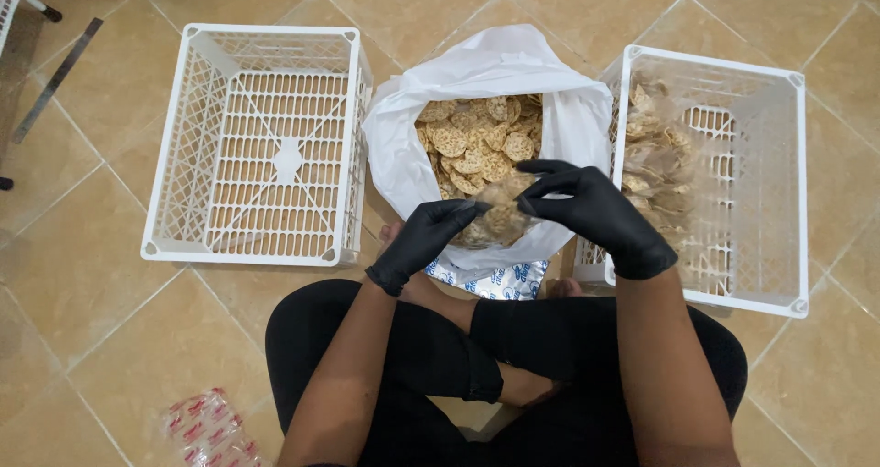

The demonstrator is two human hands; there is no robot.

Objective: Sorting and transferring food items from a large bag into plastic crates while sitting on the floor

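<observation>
Both my hands wear black gloves and together hold a small clear bag of round crackers. My left hand grips the bag's left side. My right hand pinches its top right edge. The bag hangs just above the near rim of a large white plastic sack that lies open and is full of loose tan crackers. I sit cross-legged on the tiled floor, with my legs in black below the hands.
An empty white lattice crate stands on the left. A second white crate on the right holds several filled clear bags. A blue-and-white printed packet lies under the sack. Red-printed clear wrappers lie at bottom left.
</observation>
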